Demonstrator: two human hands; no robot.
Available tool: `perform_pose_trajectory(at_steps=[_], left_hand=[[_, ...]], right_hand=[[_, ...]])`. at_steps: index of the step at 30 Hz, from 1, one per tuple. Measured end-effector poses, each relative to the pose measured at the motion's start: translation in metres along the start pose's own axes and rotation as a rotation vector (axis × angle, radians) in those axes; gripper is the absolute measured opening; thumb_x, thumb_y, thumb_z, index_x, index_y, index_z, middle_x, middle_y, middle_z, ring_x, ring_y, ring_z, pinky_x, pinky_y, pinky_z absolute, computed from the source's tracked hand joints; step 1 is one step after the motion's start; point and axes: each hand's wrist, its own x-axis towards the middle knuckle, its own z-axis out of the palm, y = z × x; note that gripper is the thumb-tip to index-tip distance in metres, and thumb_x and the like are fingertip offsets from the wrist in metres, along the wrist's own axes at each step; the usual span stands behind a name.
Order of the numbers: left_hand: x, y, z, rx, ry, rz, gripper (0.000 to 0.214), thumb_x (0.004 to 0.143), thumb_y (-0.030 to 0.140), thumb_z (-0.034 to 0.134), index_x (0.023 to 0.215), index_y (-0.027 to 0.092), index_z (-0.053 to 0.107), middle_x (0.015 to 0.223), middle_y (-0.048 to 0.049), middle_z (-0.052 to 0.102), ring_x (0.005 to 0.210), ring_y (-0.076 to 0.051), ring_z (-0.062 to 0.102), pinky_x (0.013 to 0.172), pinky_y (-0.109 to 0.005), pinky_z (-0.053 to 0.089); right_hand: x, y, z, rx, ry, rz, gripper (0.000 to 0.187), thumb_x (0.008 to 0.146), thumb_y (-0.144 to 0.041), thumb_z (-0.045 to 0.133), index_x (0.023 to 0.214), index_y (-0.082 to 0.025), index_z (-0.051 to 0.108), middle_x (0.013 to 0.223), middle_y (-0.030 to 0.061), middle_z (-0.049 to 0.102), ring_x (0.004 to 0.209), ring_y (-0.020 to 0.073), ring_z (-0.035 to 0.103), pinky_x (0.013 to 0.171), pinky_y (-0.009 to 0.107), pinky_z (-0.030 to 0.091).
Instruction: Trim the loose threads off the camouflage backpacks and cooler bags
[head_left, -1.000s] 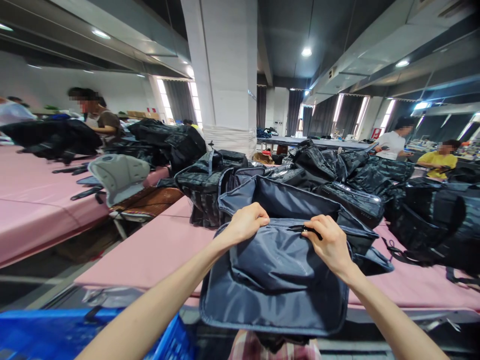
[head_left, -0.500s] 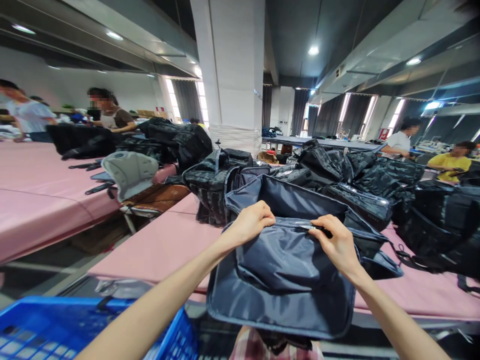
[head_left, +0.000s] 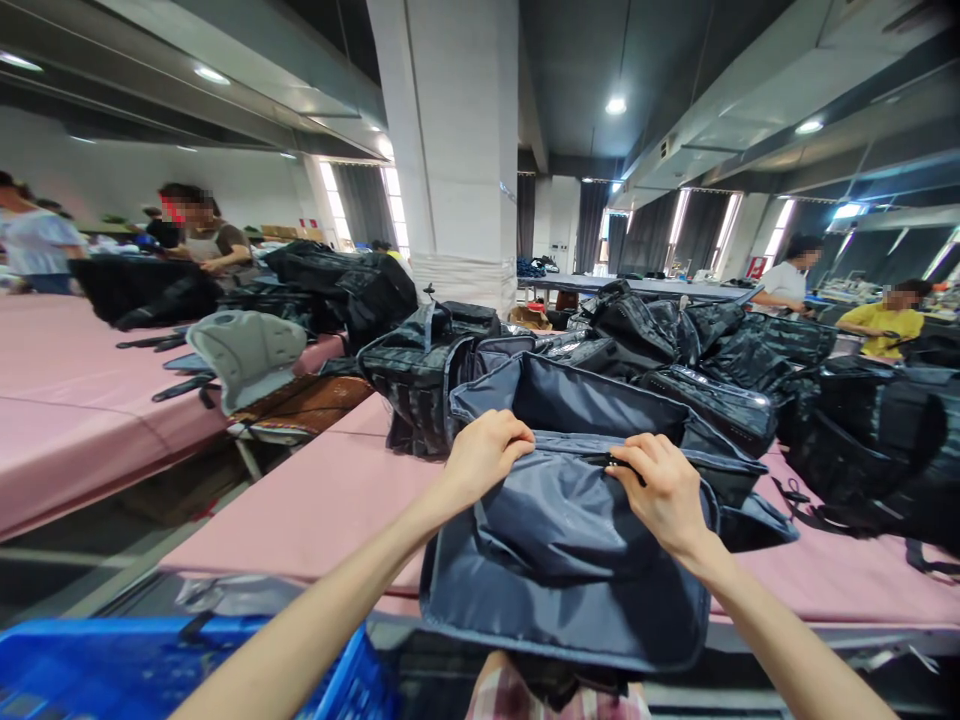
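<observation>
Now the left hand (head_left: 486,455) clenches the slate-blue nylon bag (head_left: 570,570) rim; just rightward along it, right hand (head_left: 664,492) fingers seemingly pinch a black zipper pull (head_left: 621,466).

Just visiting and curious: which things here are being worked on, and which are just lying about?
Worked on: navy bag; its zip pull, pinched by right hand; left hand holds the pocket edge.
Lying about: black bags behind, grey padded panel, blue crate, pink table.

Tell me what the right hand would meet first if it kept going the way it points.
The right hand, pinching the black zipper pull, points forward and left. Straight on, it would likely meet the rear lining of the open grey bag first, though depth is unclear.
</observation>
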Motion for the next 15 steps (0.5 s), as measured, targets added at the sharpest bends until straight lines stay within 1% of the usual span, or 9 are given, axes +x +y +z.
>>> perform_pose_trajectory(at_steps=[4, 9, 15], left_hand=[[-0.0010, 0.0000, -0.0008, -0.022, 0.005, -0.013, 0.016, 0.082, 0.025, 0.051, 0.078, 0.022, 0.066, 0.084, -0.0001, 0.064, 0.083, -0.015, 0.052, 0.075, -0.027, 0.040], [-0.0014, 0.0012, -0.0012, -0.019, 0.006, -0.026, 0.016, 0.082, 0.025, 0.051, 0.077, 0.022, 0.066, 0.083, 0.0007, 0.064, 0.083, -0.015, 0.052, 0.074, -0.026, 0.040], [-0.0015, 0.0040, -0.0018, -0.005, 0.009, -0.045, 0.015, 0.082, 0.023, 0.052, 0.075, 0.022, 0.066, 0.083, 0.0012, 0.063, 0.082, -0.015, 0.052, 0.074, -0.026, 0.039]], right_hand=[[0.0025, -0.0009, 0.0024, -0.001, -0.015, -0.010, 0.006, 0.082, -0.021, 0.057, 0.084, -0.019, 0.062, 0.080, 0.0035, 0.061, 0.074, 0.0161, 0.052, 0.064, 0.028, 0.039], [0.0020, -0.0010, 0.0001, -0.005, -0.013, -0.001, 0.007, 0.083, -0.022, 0.056, 0.083, -0.019, 0.063, 0.080, 0.0038, 0.061, 0.074, 0.0162, 0.052, 0.064, 0.028, 0.040], [0.0053, -0.0066, 0.0019, -0.006, -0.021, -0.012, 0.005, 0.082, -0.022, 0.058, 0.082, -0.019, 0.062, 0.078, 0.0034, 0.061, 0.073, 0.0163, 0.052, 0.065, 0.028, 0.040]])
